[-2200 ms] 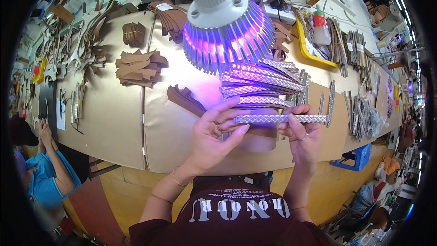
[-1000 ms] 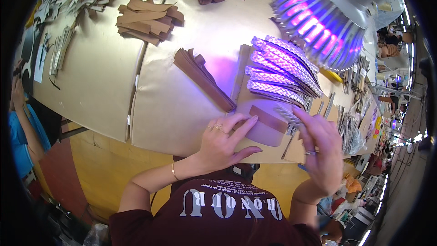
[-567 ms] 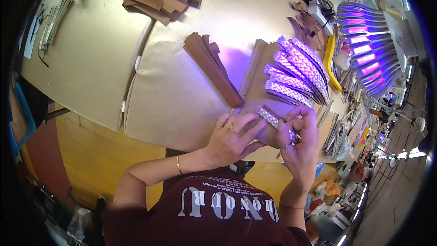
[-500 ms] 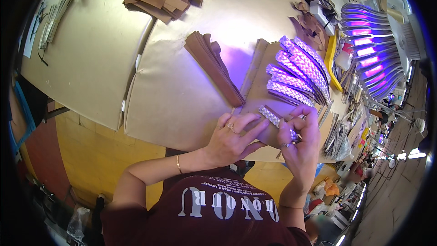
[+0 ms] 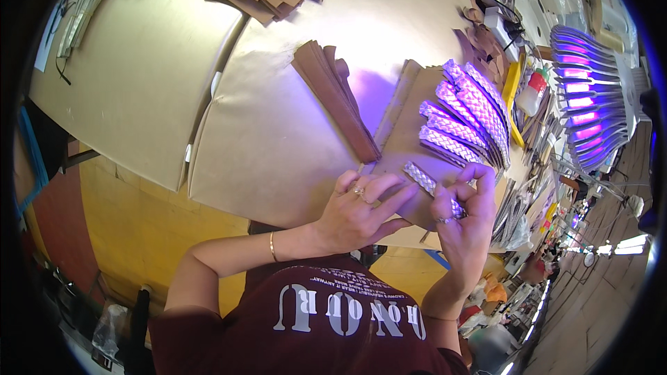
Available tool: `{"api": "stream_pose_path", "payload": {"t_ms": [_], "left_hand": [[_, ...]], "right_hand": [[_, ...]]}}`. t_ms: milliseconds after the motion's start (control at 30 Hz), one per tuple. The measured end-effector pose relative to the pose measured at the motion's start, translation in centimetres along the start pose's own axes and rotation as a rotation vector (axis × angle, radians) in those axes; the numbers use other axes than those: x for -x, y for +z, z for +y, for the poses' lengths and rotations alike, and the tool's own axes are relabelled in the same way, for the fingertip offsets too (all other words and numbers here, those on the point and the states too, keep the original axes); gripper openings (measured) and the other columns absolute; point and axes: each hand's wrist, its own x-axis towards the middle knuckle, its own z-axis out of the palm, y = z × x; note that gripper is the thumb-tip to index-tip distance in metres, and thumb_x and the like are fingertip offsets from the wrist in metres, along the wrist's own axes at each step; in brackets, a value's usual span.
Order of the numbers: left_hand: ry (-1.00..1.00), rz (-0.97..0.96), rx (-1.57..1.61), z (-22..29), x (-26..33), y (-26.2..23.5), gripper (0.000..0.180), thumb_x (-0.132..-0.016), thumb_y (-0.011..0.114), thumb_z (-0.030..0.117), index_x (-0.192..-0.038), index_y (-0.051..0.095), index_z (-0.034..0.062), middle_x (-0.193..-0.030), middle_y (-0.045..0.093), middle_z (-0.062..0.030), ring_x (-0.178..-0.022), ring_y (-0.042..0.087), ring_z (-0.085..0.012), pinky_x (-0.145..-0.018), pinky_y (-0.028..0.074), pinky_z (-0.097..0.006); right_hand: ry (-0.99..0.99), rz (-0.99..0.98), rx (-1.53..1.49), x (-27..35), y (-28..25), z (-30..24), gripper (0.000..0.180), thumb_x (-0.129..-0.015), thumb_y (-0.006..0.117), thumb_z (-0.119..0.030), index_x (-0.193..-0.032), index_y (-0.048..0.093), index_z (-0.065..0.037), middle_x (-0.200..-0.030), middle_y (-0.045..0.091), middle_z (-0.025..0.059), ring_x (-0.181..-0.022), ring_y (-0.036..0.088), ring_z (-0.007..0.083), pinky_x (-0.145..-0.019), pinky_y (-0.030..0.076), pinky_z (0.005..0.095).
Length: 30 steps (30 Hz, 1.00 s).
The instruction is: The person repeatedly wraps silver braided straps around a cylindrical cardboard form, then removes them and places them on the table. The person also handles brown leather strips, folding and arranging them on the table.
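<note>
Silver braided strip (image 5: 431, 187) sits pinched between both hands near the bench's front edge. The right hand (image 5: 462, 226) grips its near end with thumb and fingers; the left hand (image 5: 358, 212) presses flat beside it, fingertips touching the strip. Just beyond lies a fan of similar braided strips (image 5: 465, 118) on brown card (image 5: 403, 139). Left of that rests a stack of brown strips (image 5: 337, 97) on the bench (image 5: 139, 83). A purple-lit lamp (image 5: 590, 114) hangs at right.
</note>
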Motion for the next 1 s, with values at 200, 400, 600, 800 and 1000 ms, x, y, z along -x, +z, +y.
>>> {"api": "stream_pose_path", "payload": {"t_ms": [200,400,600,800,1000], "left_hand": [[-0.002,0.039,-0.016,-0.1,0.2,0.5,0.062,-0.073,0.077,0.039,-0.128,0.06,0.0152,-0.12,0.053,-0.0021,-0.103,0.054,-0.0153,-0.088,0.031,-0.038],[-0.02,0.049,0.041,0.0,0.4,0.9,0.06,-0.081,0.07,0.039,-0.132,0.055,0.0115,-0.124,0.049,-0.0051,-0.11,0.051,-0.0188,-0.105,0.028,-0.044],[-0.016,0.076,0.026,-0.1,0.4,1.0,0.06,-0.077,0.074,0.042,-0.128,0.059,0.0127,-0.13,0.052,-0.0057,-0.116,0.05,-0.022,-0.102,0.029,-0.041],[0.018,0.022,0.06,-0.4,0.3,1.1,0.06,-0.077,0.072,0.035,-0.129,0.056,0.009,-0.143,0.046,-0.0116,-0.127,0.046,-0.0226,-0.103,0.031,-0.042],[0.051,-0.016,-0.024,-0.5,0.2,0.7,0.061,-0.076,0.072,0.033,-0.13,0.056,0.0087,-0.141,0.049,-0.0126,-0.122,0.05,-0.022,-0.102,0.031,-0.039]], "right_hand": [[-0.035,0.032,-0.069,-0.2,0.2,0.8,0.023,-0.089,0.061,0.0,-0.102,0.042,-0.003,-0.06,0.055,-0.0002,-0.053,0.041,0.0032,-0.049,0.032,0.0206],[0.057,0.012,-0.15,0.0,0.2,0.1,0.025,-0.091,0.059,0.001,-0.104,0.039,-0.005,-0.065,0.057,-0.0008,-0.056,0.043,0.0014,-0.05,0.032,0.0168],[0.092,0.042,-0.221,0.2,0.8,-0.3,0.027,-0.09,0.06,0.002,-0.104,0.038,-0.007,-0.066,0.057,0.0,-0.056,0.044,0.0014,-0.05,0.033,0.0161],[0.037,0.07,-0.153,0.2,0.9,0.1,0.027,-0.089,0.061,0.003,-0.103,0.04,-0.006,-0.063,0.055,-0.0008,-0.055,0.044,0.0018,-0.05,0.033,0.0172],[0.016,0.098,0.131,0.7,-1.0,-0.1,0.02,-0.086,0.07,-0.003,-0.095,0.052,-0.002,-0.06,0.053,-0.0009,-0.054,0.042,0.0029,-0.049,0.033,0.0202]]}}
